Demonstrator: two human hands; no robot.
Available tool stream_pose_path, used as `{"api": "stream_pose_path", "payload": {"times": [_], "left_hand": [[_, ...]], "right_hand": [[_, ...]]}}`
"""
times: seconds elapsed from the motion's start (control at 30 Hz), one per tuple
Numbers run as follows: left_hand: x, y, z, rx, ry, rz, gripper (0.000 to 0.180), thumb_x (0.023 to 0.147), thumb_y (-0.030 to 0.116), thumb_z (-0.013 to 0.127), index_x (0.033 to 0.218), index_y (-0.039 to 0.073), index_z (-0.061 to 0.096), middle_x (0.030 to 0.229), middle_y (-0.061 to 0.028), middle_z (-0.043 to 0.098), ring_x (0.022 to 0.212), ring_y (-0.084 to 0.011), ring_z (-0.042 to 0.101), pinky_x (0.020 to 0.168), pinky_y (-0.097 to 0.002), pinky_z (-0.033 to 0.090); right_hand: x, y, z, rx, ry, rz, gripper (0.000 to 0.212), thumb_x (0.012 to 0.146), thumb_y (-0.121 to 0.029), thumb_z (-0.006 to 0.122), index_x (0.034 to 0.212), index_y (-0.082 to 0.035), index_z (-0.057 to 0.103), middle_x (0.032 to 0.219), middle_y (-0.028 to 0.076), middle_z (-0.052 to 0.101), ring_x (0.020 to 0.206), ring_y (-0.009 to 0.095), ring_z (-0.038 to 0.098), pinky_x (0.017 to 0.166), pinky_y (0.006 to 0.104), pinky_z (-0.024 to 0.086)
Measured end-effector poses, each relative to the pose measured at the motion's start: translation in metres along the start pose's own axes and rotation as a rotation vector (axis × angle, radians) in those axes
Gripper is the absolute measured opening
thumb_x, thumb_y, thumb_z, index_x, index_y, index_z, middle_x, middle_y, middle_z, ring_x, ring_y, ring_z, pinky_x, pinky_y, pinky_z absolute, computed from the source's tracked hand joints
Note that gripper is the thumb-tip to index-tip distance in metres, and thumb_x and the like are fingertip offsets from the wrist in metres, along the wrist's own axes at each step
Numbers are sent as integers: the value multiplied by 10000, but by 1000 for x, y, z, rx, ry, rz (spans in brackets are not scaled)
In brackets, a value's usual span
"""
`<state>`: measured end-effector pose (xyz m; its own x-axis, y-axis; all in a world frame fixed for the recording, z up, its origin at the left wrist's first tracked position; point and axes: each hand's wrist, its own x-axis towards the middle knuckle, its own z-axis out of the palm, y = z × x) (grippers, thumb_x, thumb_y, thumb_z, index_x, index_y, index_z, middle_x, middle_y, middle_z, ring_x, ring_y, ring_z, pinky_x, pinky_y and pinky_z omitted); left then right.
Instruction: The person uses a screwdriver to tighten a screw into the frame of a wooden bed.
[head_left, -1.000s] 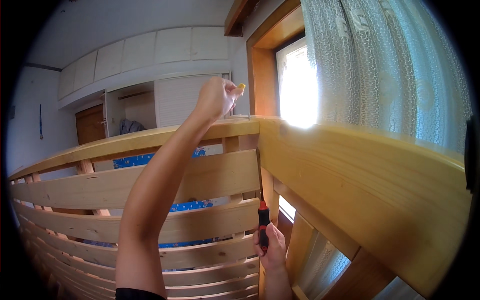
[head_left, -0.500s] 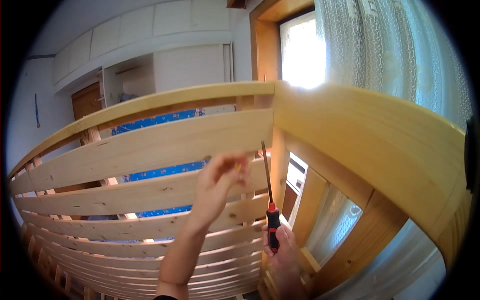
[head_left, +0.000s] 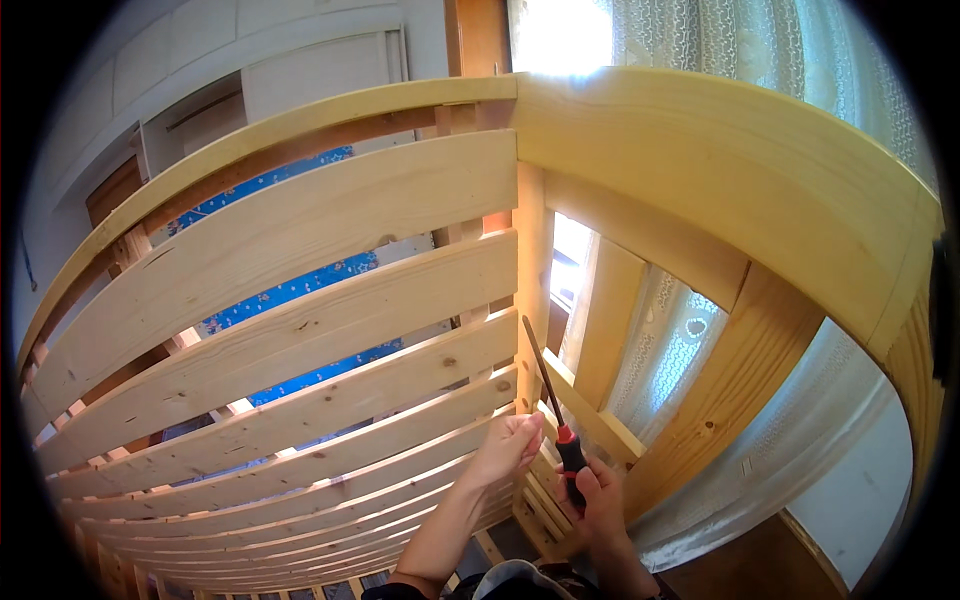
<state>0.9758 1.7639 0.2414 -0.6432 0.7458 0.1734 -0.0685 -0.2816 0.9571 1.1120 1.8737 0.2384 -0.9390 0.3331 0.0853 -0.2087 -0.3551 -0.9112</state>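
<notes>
A pale wooden slatted bed frame [head_left: 300,230] fills the view, its slats meeting an upright corner post [head_left: 532,260]. My right hand [head_left: 600,495] grips a screwdriver [head_left: 556,415] with a red and black handle, its dark shaft pointing up and left beside the post. My left hand [head_left: 508,447] is closed against the end of a lower slat, close to the post and just left of the screwdriver. Whether it pinches something small I cannot tell.
A thick wooden top rail [head_left: 740,190] curves to the right. White lace curtains [head_left: 720,60] hang over a bright window [head_left: 560,35] behind it. Blue patterned fabric [head_left: 300,290] shows between slats. White cupboards [head_left: 250,70] line the far wall.
My left hand came down from the top rail to the lower slat end by the post. The view tilted downward. My right hand kept hold of the screwdriver.
</notes>
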Motion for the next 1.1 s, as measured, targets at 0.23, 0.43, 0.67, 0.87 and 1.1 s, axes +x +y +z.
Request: {"api": "stream_pose_path", "payload": {"times": [0.23, 0.43, 0.67, 0.87, 1.1], "left_hand": [[-4, 1, -7, -209, 53, 62, 261, 959, 270, 441, 900, 36, 539, 708, -19, 485, 625, -96, 487, 596, -228, 429], [-18, 25, -16, -175, 69, 109, 339, 965, 215, 417, 1212, -8, 481, 913, -108, 602, 831, -188, 622, 783, -299, 528], [-33, 28, -14, -130, 148, 159, 308, 981, 257, 370, 1052, -17, 491, 901, -198, 625, 782, -227, 646, 706, -307, 548], [-48, 18, -30, -150, 238, 130, 306, 943, 274, 489, 870, -8, 582, 749, -109, 644, 648, -152, 637, 590, -237, 521], [-60, 36, -47, 112, 559, 260, 112, 809, 37, 659, 899, -28, 647, 776, -91, 652, 707, -136, 626, 662, -239, 518]], "right_hand": [[-7, 5, -7, 32, 25, -1, 335, 911, -322, 502, 944, 6, 557, 610, 49, 539, 391, 74, 409, 341, 190, 274], [-4, 6, -2, 69, 0, -23, 268, 926, -265, 496, 971, -9, 562, 639, 21, 535, 416, 44, 382, 378, 170, 257], [-13, 8, 10, -22, -14, -23, 394, 895, -388, 531, 964, -1, 556, 600, 40, 522, 384, 64, 374, 352, 187, 252], [-19, 12, 15, -12, -43, -11, 402, 892, -399, 531, 949, -2, 555, 597, 36, 517, 382, 57, 374, 346, 182, 244], [-23, 20, 13, 42, -11, 38, 300, 923, -295, 511, 977, -5, 562, 614, 14, 524, 402, 44, 372, 365, 177, 251]]}}
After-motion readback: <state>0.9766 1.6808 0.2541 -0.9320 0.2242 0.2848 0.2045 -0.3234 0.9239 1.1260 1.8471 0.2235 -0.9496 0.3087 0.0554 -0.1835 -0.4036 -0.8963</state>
